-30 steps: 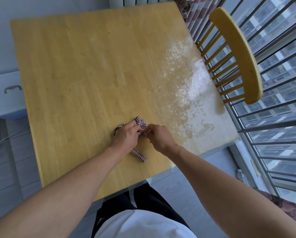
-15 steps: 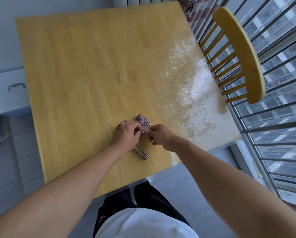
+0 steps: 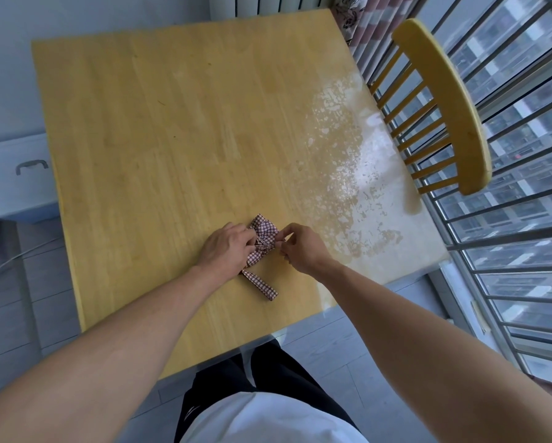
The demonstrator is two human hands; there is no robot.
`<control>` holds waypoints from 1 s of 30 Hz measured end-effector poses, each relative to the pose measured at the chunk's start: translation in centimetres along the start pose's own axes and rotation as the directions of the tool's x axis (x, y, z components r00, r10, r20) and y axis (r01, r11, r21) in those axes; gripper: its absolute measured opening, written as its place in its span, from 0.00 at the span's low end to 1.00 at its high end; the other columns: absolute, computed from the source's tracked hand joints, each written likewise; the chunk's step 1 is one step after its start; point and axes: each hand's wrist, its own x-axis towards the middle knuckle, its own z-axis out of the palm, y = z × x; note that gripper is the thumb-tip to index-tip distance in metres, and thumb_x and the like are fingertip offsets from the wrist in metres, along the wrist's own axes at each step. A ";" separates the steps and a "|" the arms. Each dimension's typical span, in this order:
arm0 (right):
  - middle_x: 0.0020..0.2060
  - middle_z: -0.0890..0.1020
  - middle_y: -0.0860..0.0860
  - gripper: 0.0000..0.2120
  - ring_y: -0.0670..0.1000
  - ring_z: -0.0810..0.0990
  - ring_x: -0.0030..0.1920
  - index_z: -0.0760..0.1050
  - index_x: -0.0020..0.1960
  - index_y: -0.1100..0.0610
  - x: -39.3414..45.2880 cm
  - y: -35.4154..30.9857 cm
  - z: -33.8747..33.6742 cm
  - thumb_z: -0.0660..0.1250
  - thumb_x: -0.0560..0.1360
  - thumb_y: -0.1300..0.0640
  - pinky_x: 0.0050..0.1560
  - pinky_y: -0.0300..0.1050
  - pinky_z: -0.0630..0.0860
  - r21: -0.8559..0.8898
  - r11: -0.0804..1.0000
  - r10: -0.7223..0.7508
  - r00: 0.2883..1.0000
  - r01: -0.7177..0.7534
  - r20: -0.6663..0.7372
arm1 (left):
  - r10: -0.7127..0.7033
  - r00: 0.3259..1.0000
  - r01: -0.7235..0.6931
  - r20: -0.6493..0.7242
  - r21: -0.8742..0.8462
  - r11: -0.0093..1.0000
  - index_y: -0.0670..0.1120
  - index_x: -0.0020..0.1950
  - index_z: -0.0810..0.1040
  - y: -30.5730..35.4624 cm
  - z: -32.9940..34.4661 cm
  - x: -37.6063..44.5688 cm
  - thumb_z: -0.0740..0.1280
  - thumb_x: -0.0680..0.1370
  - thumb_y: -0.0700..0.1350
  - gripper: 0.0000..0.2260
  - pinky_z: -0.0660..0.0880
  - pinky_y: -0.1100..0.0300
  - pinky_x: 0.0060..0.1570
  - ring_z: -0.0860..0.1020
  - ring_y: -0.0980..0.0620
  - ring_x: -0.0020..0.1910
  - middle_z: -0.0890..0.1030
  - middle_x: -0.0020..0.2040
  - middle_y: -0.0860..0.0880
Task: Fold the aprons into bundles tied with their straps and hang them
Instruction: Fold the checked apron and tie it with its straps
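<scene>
Left hand (image 3: 225,249) is curled over the near-left side of the apron bundle (image 3: 263,233), gripping it & pinning it to the table (image 3: 178,139), prob. so the roll can't spring open. Right hand (image 3: 301,246) pinches something at the bundle's waist w/ thumb & fingertips, looks like the strap being drawn tight into a knot, tho the exact bit is too small to tell. One strap (image 3: 260,282) end trails loose toward the table's near edge. The bundle sits near the front edge, roughly mid-table: small, tight, red-&-white check, cinched at the middle so the far end fans out. Chair (image 3: 444,100) stands at the right, by the window bars.
</scene>
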 end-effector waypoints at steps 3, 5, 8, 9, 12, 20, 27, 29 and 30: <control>0.37 0.80 0.50 0.04 0.50 0.79 0.36 0.77 0.52 0.55 0.0 0.4 -0.3 0.66 0.80 0.62 0.32 0.42 0.72 -0.175 0.981 -0.093 0.995 0.088 -0.025 | -0.030 0.997 0.032 0.065 -0.028 0.999 0.45 0.46 0.76 -0.1 0.2 0.0 0.68 0.80 0.41 0.04 0.68 0.55 0.44 0.69 0.50 0.46 0.75 0.44 0.50; 0.39 0.81 0.51 0.03 0.51 0.79 0.37 0.75 0.52 0.54 0.0 0.3 -0.3 0.66 0.80 0.61 0.33 0.43 0.73 -0.211 0.971 -0.122 0.992 0.111 -0.037 | -0.053 0.994 0.059 0.094 -0.060 0.996 0.44 0.45 0.75 0.0 0.2 0.0 0.68 0.80 0.39 0.04 0.71 0.51 0.47 0.70 0.48 0.47 0.74 0.44 0.50; 0.43 0.82 0.54 0.04 0.55 0.80 0.41 0.72 0.54 0.53 -0.2 0.6 0.3 0.65 0.81 0.60 0.38 0.51 0.77 -0.246 0.965 -0.114 0.991 0.095 -0.064 | -0.114 0.985 0.123 0.131 -0.060 0.991 0.46 0.43 0.72 0.2 0.0 0.3 0.68 0.79 0.37 0.08 0.68 0.54 0.45 0.72 0.46 0.47 0.73 0.44 0.49; 0.43 0.82 0.55 0.04 0.56 0.80 0.42 0.71 0.54 0.53 -0.4 0.8 0.8 0.64 0.81 0.59 0.40 0.54 0.79 -0.275 0.957 -0.115 0.991 0.092 -0.070 | -0.144 0.981 0.153 0.133 -0.062 0.986 0.46 0.42 0.70 0.4 0.0 0.4 0.67 0.79 0.37 0.09 0.67 0.55 0.44 0.72 0.46 0.46 0.73 0.44 0.49; 0.44 0.81 0.56 0.03 0.57 0.79 0.43 0.70 0.55 0.54 -0.8 0.7 1.5 0.61 0.82 0.60 0.42 0.55 0.78 -0.356 0.930 -0.120 0.990 0.086 -0.074 | -0.234 0.965 0.240 0.117 -0.041 0.970 0.46 0.42 0.69 1.3 0.2 0.4 0.66 0.79 0.36 0.10 0.66 0.56 0.42 0.74 0.45 0.44 0.72 0.44 0.48; 0.55 0.80 0.56 0.13 0.55 0.79 0.49 0.72 0.64 0.56 -1.8 1.7 1.1 0.55 0.85 0.51 0.42 0.45 0.75 -0.022 0.987 0.154 0.983 -0.157 -0.098 | -0.348 0.912 0.401 0.218 -0.289 0.869 0.50 0.54 0.74 0.3 -2.2 -0.4 0.74 0.77 0.50 0.12 0.74 0.58 0.42 0.79 0.51 0.44 0.80 0.44 0.52; 0.54 0.81 0.52 0.18 0.52 0.78 0.49 0.73 0.60 0.53 -4.5 0.9 3.4 0.56 0.84 0.41 0.52 0.50 0.78 0.175 0.959 0.261 0.938 -0.224 -0.227 | -0.509 0.858 0.504 0.069 -0.305 0.808 0.49 0.60 0.77 -1.6 -3.7 0.3 0.70 0.79 0.54 0.14 0.77 0.52 0.56 0.78 0.48 0.58 0.80 0.57 0.51; 0.49 0.81 0.49 0.24 0.51 0.80 0.48 0.75 0.57 0.51 -5.2 0.9 4.8 0.55 0.80 0.32 0.51 0.50 0.78 -0.044 0.982 0.174 0.975 -0.182 -0.134 | -0.475 0.849 0.528 0.231 -0.329 0.783 0.48 0.65 0.77 -1.5 -3.4 0.8 0.70 0.79 0.57 0.20 0.75 0.54 0.59 0.78 0.49 0.60 0.80 0.61 0.49; 0.50 0.81 0.48 0.26 0.50 0.80 0.49 0.76 0.57 0.50 -5.5 1.0 5.5 0.58 0.77 0.29 0.52 0.49 0.78 -0.141 0.982 0.111 0.990 -0.123 -0.085 | -0.459 0.847 0.529 0.269 -0.336 0.779 0.47 0.66 0.77 -1.4 -3.1 1.0 0.70 0.78 0.59 0.22 0.75 0.56 0.59 0.78 0.49 0.60 0.80 0.62 0.49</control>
